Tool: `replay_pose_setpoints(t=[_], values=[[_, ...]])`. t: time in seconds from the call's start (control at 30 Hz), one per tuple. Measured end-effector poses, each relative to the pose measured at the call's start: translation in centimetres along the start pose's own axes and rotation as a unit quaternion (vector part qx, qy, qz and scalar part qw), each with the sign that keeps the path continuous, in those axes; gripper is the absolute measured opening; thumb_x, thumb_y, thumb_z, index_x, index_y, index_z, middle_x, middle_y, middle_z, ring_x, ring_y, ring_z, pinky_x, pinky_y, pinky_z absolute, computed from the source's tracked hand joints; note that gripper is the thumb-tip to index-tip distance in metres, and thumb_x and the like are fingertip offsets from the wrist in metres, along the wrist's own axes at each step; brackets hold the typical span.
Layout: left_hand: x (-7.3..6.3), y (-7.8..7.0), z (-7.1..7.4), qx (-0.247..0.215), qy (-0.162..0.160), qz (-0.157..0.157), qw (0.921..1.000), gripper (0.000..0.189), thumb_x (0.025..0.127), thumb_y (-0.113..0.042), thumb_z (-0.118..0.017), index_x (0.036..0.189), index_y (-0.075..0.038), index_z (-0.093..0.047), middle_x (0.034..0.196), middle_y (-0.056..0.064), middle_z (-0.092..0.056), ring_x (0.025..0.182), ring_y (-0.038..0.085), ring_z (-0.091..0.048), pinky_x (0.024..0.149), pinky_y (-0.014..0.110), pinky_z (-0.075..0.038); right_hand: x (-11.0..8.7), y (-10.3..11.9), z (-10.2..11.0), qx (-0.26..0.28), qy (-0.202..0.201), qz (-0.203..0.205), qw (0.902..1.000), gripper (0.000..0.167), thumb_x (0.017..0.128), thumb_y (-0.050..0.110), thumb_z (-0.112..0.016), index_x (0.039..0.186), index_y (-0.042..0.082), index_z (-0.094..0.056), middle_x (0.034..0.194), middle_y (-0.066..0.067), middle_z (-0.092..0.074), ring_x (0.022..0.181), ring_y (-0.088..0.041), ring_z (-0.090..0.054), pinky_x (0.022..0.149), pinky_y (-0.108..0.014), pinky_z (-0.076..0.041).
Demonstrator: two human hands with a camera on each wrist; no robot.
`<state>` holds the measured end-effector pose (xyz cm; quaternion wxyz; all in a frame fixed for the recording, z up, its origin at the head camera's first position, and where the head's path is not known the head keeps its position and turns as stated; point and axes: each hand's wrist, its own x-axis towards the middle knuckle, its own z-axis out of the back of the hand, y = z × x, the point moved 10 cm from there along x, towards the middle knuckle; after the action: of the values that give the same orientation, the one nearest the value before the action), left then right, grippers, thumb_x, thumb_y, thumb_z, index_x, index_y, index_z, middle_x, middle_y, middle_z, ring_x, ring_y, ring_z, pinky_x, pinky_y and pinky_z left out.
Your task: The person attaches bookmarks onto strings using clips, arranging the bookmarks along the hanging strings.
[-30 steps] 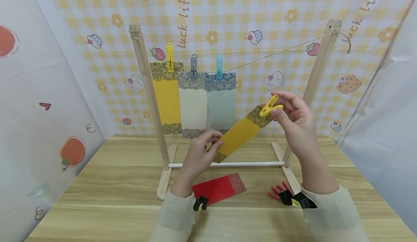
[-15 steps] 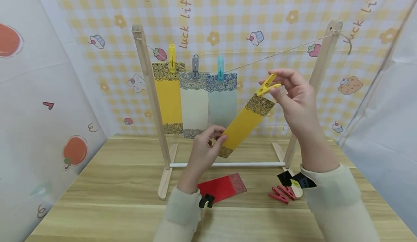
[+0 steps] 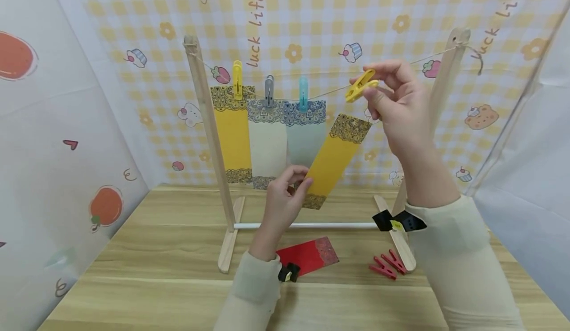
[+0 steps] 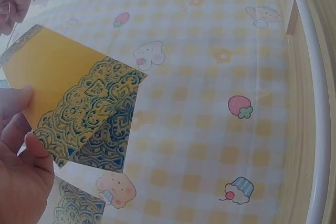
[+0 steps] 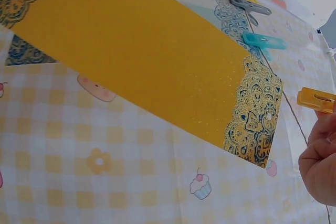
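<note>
A yellow paper card (image 3: 334, 160) with dark lace-patterned ends is pinched near its lower left edge by my left hand (image 3: 287, 197). It tilts, its upper end leaning right. My right hand (image 3: 403, 108) pinches a yellow clothespin (image 3: 360, 86) by its handles, up near the string and just above the card's top end. In the right wrist view the clothespin (image 5: 316, 100) is apart from the card (image 5: 147, 66). Left of it, a yellow card (image 3: 231, 138), a cream card (image 3: 268, 148) and a pale blue-green card (image 3: 306, 135) hang from the string.
Two wooden posts (image 3: 208, 133) hold the string (image 3: 331, 92), with a white rod (image 3: 334, 225) low between them. Yellow, grey (image 3: 269, 92) and teal (image 3: 304, 95) clothespins grip the string. A red card (image 3: 307, 257) and red clothespins (image 3: 387, 265) lie on the table.
My right hand has risen with the yellow clothespin, which has come off the card's top end. The card has turned more upright and risen slightly in my left hand.
</note>
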<state>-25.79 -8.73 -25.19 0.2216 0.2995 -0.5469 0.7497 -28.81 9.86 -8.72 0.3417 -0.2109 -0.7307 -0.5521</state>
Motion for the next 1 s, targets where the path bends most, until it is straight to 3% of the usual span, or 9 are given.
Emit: replay_pose_setpoints(t=[0.13,0.27,0.4,0.6,1.0], values=[[0.1,0.0,-0.1,-0.012,-0.014,-0.003,0.9998,0.014,0.094,-0.007,-0.067,0.104,0.003,-0.065,0.093,0.016,-0.076,0.076,0.021,-0.065,0.054,0.018,-0.044,1.0,0.5,-0.5,-0.003,0.004,0.009,0.9999,0.02,0.089,-0.008,-0.065,0.102,0.007,-0.068,0.095,-0.008,-0.076,0.046,-0.014,-0.035,0.043,-0.021,-0.024],[0.2,0.1,-0.3,-0.019,-0.028,-0.006,0.9994,0.014,0.094,-0.006,-0.067,0.103,0.003,-0.064,0.092,0.017,-0.075,0.075,0.014,-0.064,0.054,0.018,-0.045,1.9,0.7,-0.8,0.001,0.006,0.003,1.0,0.017,0.089,-0.009,-0.066,0.1,0.005,-0.069,0.092,-0.009,-0.076,0.041,-0.013,-0.026,0.04,-0.022,-0.019],[0.3,0.2,-0.3,-0.026,-0.038,-0.002,0.9989,0.014,0.093,-0.006,-0.067,0.103,0.004,-0.064,0.091,0.018,-0.075,0.069,0.005,-0.057,0.053,0.017,-0.042,2.7,0.4,-0.9,-0.005,0.0,-0.018,0.9998,0.017,0.088,-0.01,-0.066,0.098,0.004,-0.069,0.088,-0.006,-0.076,0.039,-0.012,-0.026,0.04,-0.02,-0.019],[0.3,0.2,-0.4,-0.047,-0.05,0.008,0.9976,0.014,0.093,-0.004,-0.067,0.104,0.005,-0.064,0.089,0.019,-0.074,0.059,0.003,-0.048,0.052,0.017,-0.039,3.5,0.1,-1.2,-0.028,0.005,-0.044,0.9986,0.02,0.089,-0.014,-0.061,0.097,0.003,-0.07,0.084,-0.007,-0.075,0.037,-0.011,-0.025,0.039,-0.02,-0.018],[0.4,0.7,-0.5,-0.061,-0.062,0.031,0.9958,0.017,0.093,-0.006,-0.067,0.106,0.005,-0.063,0.09,0.02,-0.074,0.068,0.004,-0.056,0.06,0.017,-0.047,4.1,-0.4,-1.7,-0.08,0.029,-0.089,0.9923,0.018,0.09,-0.012,-0.061,0.096,0.002,-0.069,0.081,-0.004,-0.074,0.039,-0.011,-0.026,0.04,-0.02,-0.018]])
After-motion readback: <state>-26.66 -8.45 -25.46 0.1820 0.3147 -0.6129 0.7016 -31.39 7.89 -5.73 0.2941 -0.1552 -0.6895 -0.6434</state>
